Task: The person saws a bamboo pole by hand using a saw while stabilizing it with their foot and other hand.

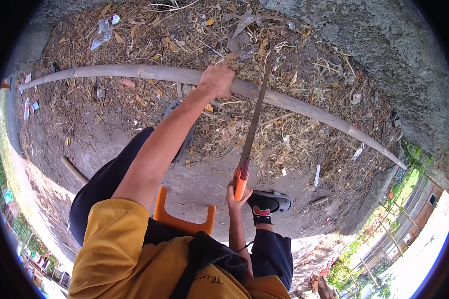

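Note:
A long bamboo pole stretches from left to right across the view, above the littered ground. My left hand is wrapped round it near its middle. In my right hand is the orange handle of a hand saw, held below the pole. The long dark blade points away from me and crosses the pole a little to the right of my left hand. Whether the teeth have cut into the bamboo I cannot tell.
A rough concrete wall borders the far right. Dry leaves and straw cover the dirt, with crumpled plastic at the far left. An orange plastic seat is beneath me. A short stick lies on the left, a plastic bottle beyond it.

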{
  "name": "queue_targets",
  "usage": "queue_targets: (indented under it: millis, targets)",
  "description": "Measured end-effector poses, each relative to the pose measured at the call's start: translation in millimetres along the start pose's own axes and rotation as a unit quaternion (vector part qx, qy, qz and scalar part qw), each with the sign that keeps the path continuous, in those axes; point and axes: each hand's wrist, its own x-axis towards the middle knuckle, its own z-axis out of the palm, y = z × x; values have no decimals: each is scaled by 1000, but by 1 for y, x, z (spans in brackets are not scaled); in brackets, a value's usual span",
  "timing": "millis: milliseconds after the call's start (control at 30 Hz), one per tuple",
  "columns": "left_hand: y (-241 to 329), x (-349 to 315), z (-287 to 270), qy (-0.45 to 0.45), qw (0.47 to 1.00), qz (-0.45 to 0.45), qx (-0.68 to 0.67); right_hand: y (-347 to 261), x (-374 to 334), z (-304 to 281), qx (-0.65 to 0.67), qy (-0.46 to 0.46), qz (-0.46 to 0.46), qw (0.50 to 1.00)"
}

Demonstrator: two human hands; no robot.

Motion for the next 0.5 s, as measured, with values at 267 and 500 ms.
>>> queue_targets:
  millis: [267, 500]
  targets:
    - [-3, -9, 4, -37, 999, -2, -7, -12, 10, 3, 30, 0, 13, 999]
    - [4, 4, 1, -12, 1000, -2, -12, -15, 45, 10, 63, 13, 3, 998]
